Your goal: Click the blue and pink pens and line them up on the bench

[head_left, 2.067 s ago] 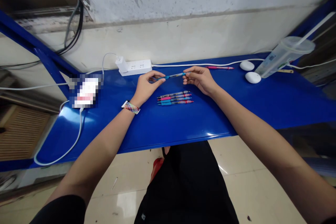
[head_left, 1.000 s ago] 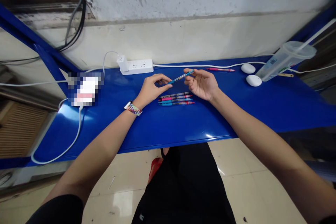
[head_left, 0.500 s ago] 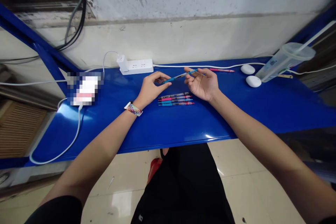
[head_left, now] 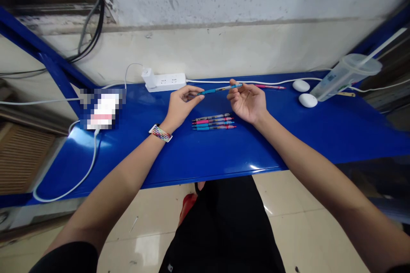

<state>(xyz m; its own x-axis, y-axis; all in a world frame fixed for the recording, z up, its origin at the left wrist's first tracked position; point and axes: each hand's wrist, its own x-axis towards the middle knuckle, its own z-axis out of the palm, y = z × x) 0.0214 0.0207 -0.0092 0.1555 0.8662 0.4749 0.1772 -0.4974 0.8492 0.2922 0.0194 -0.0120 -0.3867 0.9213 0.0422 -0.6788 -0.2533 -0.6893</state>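
Note:
A blue pen (head_left: 221,89) with a clear barrel is held above the table, nearly level. The thumb and fingers of my left hand (head_left: 182,106) close around its tip end. At its other end, my right hand (head_left: 248,101) pinches it between thumb and fingers, palm turned up. Below, several pens lie side by side in a row: a black pen (head_left: 211,117) at the back, then a pink-red pen (head_left: 205,121) and blue pens, the front blue pen (head_left: 205,128) having a red end. Partly behind my right hand lies another red pen (head_left: 272,87).
A white power strip (head_left: 171,81) with a charger stands along the wall, its cable running right. A blurred, lit device (head_left: 104,111) with cables is at left. Two white rounded objects (head_left: 308,100) and a tilted clear plastic container (head_left: 339,76) occupy the right of the blue table (head_left: 205,158).
The pen has swung closer to level, its tip end rising. My left hand has shifted slightly left and up; my right fingers have closed more around the pen's end.

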